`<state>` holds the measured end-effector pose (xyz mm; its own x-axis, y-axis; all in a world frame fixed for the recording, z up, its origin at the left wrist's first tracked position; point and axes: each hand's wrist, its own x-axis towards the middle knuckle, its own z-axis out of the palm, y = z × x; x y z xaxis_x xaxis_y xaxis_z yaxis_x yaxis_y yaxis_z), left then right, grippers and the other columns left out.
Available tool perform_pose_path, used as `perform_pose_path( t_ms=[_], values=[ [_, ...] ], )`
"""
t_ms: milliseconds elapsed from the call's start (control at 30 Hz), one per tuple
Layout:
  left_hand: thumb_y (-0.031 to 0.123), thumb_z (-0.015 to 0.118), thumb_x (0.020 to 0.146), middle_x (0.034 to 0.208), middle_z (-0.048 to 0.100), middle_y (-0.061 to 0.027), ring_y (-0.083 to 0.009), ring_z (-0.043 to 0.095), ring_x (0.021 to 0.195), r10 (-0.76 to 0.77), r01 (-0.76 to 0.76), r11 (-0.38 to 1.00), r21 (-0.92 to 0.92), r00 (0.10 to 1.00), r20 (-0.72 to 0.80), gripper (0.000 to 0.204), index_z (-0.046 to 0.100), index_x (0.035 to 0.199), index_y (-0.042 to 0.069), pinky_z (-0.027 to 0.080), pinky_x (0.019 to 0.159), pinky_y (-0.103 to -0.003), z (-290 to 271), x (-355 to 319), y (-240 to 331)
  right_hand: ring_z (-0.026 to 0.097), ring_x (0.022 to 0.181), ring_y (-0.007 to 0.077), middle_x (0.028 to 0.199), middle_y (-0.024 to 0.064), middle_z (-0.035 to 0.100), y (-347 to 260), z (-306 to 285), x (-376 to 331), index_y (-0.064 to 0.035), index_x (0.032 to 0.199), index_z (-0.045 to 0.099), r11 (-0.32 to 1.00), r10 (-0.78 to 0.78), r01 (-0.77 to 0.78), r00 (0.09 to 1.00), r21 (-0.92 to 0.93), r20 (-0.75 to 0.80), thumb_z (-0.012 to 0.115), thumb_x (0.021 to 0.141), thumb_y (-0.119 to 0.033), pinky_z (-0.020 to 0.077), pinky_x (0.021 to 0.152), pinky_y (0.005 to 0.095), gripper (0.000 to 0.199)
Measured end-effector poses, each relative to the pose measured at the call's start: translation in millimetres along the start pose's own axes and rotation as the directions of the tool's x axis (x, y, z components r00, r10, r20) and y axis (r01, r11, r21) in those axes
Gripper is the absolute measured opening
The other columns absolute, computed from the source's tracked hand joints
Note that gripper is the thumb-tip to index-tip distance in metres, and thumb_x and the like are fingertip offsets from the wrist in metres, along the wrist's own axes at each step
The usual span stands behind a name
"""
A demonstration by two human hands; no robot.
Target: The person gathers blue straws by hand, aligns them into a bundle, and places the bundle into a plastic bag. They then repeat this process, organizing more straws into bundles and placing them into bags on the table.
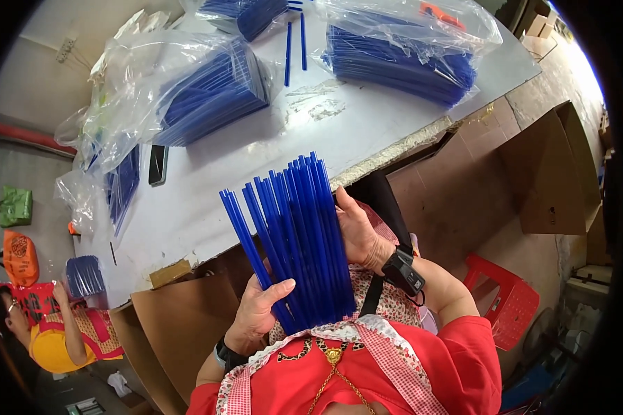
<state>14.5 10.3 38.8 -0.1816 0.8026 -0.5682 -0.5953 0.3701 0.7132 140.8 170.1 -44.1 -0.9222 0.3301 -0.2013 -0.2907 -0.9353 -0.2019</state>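
A thick bundle of blue plastic tubes (304,242) is held upright in front of my chest, its upper ends uneven and a few tubes fanned out on the left. Around the lower left side of the bundle my left hand (259,308) is closed, thumb across the front. My right hand (358,232) is closed against the bundle's right side, thumb pointing up along the edge; its other fingers are hidden behind the tubes. Two loose blue tubes (303,43) lie on the white table (249,166) beyond the bundle.
Plastic bags of blue tubes (211,93) lie across the table, another bag (401,62) at the far right. A phone (158,164) is near the left. Cardboard boxes (187,325) (557,173) flank me, with a red stool (502,301) right. A co-worker (55,339) sits at far left.
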Motion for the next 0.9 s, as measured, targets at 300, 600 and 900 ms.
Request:
perform_pose_path(
  t_ms=[300, 600, 900],
  values=[
    [0.001, 0.064, 0.081, 0.12, 0.058, -0.0099, -0.0211, 0.056, 0.11, 0.02, -0.021, 0.994, 0.104, 1.0, 0.015, 0.055, 0.044, 0.132, 0.004, 0.044, 0.097, -0.037, 18.3, 1.0, -5.1, 0.049, 0.122, 0.027, 0.135, 0.0142, 0.049, -10.6, -8.0, -16.1, -0.0047, 0.136, 0.043, 0.999, -0.029, 0.029, 1.0, -0.035, 0.004, 0.047, 0.083, -0.068, 0.0358, 0.105, 0.0427, 0.082],
    [0.002, 0.063, 0.083, 0.12, 0.059, -0.0099, -0.0204, 0.056, 0.111, 0.028, -0.028, 0.993, 0.111, 1.0, 0.003, 0.049, 0.047, 0.129, 0.004, 0.044, 0.097, -0.037, 25.5, 2.1, -14.6, 0.05, 0.121, 0.0262, 0.134, 0.0137, 0.05, -15.8, -16.9, -20.8, -0.0058, 0.136, 0.044, 1.0, -0.025, 0.025, 0.999, 0.01, 0.022, 0.048, 0.082, -0.068, 0.037, 0.105, 0.0425, 0.082],
    [0.005, 0.064, 0.085, 0.116, 0.06, -0.0067, -0.0161, 0.057, 0.105, 0.048, -0.049, 0.992, 0.118, 0.999, 0.012, 0.041, 0.051, 0.125, 0.005, 0.045, 0.094, -0.033, 28.0, 1.9, -15.9, 0.052, 0.118, 0.0263, 0.131, 0.0121, 0.052, -13.5, -24.7, -21.3, -0.0102, 0.134, 0.046, 0.999, -0.052, 0.052, 0.998, -0.009, 0.019, 0.056, 0.081, -0.063, 0.04, 0.102, 0.0448, 0.075]
  ],
)
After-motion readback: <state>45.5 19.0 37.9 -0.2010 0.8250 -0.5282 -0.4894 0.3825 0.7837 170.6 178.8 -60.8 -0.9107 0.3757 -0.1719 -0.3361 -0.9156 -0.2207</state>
